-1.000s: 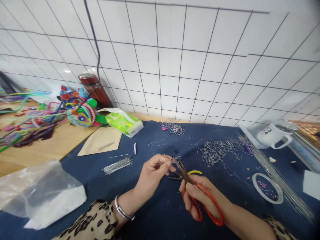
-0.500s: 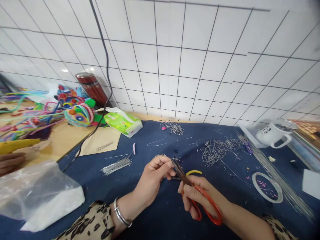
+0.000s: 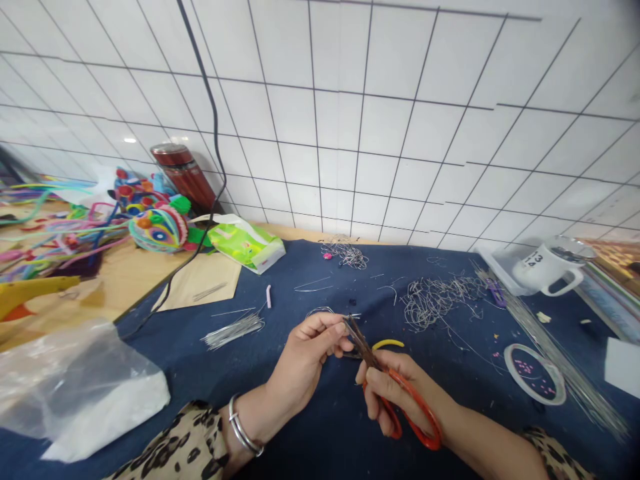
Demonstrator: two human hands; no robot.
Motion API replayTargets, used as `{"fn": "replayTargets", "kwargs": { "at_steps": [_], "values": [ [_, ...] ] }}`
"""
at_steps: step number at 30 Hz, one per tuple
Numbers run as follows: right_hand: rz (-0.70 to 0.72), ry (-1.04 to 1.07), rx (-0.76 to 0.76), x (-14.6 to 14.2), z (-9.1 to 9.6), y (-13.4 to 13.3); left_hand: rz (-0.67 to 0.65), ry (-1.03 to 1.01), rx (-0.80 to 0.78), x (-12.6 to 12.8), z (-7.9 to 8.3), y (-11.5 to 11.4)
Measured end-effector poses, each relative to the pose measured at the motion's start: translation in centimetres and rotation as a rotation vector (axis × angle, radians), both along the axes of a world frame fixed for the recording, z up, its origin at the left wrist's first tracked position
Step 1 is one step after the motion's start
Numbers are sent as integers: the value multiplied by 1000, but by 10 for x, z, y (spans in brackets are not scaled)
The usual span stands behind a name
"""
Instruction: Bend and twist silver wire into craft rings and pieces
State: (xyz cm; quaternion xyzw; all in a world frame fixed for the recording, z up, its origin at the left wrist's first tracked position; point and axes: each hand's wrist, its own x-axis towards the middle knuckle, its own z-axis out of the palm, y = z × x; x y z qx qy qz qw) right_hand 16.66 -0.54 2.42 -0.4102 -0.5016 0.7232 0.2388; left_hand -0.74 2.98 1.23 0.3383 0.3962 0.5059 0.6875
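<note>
My right hand [image 3: 400, 390] is closed around red-handled scissors [image 3: 367, 355]. Their dark blades point up and left, with the tips at the fingertips of my left hand [image 3: 310, 350]. Thumb and forefinger of that hand are pinched together on what looks like a thin wire, mostly hidden by the fingers. A fine wire loop [image 3: 320, 311] shows just behind the knuckles; I cannot tell whether it is the same piece. Behind the scissors lies a yellow curved handle [image 3: 388, 344], its tool partly covered by my hands.
Tangled wire [image 3: 440, 303], long straight wires [image 3: 565, 367] and a round plastic lid [image 3: 507, 363] with pink bits lie right. A white mug [image 3: 547, 267] stands behind. Left are cut wires [image 3: 234, 332], a plastic bag [image 3: 105, 400], a green packet [image 3: 245, 243] and a black cable [image 3: 215, 133].
The scissors have shifted very slightly, blades still at my left fingertips. At the far left, another person's hand has gone out of view and the yellow tool there has moved.
</note>
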Motion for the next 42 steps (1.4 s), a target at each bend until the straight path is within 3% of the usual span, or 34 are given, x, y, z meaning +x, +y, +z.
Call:
{"fn": "replayTargets", "kwargs": {
  "at_steps": [9,19,22,25,28,34,42],
  "values": [
    [-27,-131,160,-3,-9,-4,-15,-104,-76,-1,1,-3],
    [-66,-249,345,-3,-20,-6,-73,-138,-38,-1,2,-3],
    [47,-300,335,0,-14,-5,14,-16,72,-5,-1,5],
    [124,-347,363,4,-6,-4,76,257,274,-14,-2,16],
    [92,-308,315,9,5,0,62,434,426,-21,-2,22],
    [139,-239,139,19,26,11,-8,488,572,-24,-7,21],
    [185,-106,76,20,14,11,-4,489,603,-24,-10,24]
  ]
}}
